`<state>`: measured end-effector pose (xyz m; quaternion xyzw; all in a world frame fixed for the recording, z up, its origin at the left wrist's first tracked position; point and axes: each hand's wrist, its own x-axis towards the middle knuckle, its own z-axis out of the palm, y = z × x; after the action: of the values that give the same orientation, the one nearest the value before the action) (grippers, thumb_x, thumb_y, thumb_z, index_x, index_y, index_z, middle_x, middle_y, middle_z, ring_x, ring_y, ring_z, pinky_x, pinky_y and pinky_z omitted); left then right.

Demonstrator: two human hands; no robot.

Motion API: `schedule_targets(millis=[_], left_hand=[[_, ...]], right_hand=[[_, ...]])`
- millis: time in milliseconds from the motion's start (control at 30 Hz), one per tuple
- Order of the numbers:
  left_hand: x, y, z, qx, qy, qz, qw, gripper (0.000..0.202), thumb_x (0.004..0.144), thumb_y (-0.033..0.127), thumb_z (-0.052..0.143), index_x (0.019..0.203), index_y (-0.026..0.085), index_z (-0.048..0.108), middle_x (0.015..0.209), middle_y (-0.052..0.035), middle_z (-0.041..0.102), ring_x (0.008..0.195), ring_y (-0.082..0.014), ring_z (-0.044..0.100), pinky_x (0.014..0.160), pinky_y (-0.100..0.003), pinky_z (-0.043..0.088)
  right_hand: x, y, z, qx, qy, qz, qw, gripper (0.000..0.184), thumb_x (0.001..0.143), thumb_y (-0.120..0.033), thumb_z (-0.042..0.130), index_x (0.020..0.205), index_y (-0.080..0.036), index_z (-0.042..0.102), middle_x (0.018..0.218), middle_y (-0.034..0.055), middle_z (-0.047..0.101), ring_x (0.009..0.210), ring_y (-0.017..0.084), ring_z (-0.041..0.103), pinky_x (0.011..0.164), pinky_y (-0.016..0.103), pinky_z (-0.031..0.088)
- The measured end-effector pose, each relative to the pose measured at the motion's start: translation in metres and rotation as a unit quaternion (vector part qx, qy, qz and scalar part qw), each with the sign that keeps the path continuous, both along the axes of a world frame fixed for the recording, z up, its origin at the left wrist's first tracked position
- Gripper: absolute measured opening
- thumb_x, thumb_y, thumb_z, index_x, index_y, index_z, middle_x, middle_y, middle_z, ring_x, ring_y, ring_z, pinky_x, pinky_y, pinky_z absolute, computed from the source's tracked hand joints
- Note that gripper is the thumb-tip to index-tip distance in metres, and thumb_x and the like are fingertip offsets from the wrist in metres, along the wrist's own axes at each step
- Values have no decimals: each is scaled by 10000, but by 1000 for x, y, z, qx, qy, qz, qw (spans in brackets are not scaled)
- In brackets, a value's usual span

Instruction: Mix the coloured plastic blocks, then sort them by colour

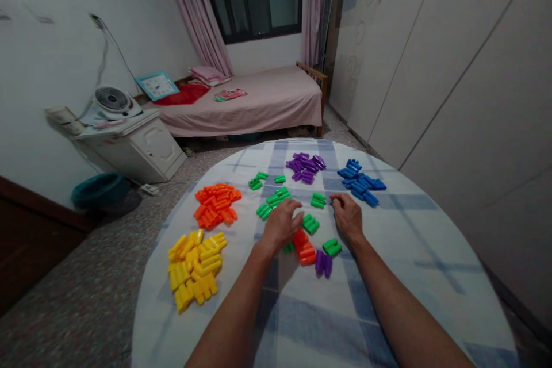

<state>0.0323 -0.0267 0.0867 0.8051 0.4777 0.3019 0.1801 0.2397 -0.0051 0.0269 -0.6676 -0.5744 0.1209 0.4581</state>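
Note:
Small plastic pieces lie sorted by colour on a round table with a checked cloth (388, 276). My left hand (282, 221) rests palm down with curled fingers over green pieces (273, 198) near the middle; whether it grips one is hidden. My right hand (347, 214) is closed, fingers pinched together beside a green piece (318, 200). Between my wrists lie orange pieces (305, 250), a purple piece (323, 263) and a green piece (332, 247). Piles stand around: yellow (196, 267), orange (215, 205), purple (305, 165), blue (360, 181).
Beyond the table a bed with a pink cover (259, 100) stands under a dark window. A white cabinet with a small fan (129, 138) is at the left wall, a teal basin (99, 188) on the floor. Wardrobe doors (431, 69) line the right.

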Motion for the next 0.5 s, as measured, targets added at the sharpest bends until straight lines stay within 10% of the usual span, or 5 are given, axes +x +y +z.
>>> schedule_targets(millis=[200, 500], left_hand=[[-8, -53, 2, -39, 138, -111, 983, 487, 708, 365, 703, 1158, 227, 579, 1190, -103, 567, 1084, -250, 547, 917, -355, 458], [13, -65, -17, 59, 243, -44, 967, 327, 782, 388, 614, 1068, 235, 580, 1085, -79, 574, 1066, -255, 497, 1009, -509, 321]], right_hand=[[1, 1, -2, 12, 5, 6, 1000, 308, 788, -281, 390, 864, -176, 669, 909, 72, 675, 838, 206, 597, 804, 326, 422], [2, 1, -4, 15, 12, 11, 1000, 322, 767, -289, 380, 844, -183, 674, 909, 72, 685, 813, 194, 599, 793, 309, 422]])
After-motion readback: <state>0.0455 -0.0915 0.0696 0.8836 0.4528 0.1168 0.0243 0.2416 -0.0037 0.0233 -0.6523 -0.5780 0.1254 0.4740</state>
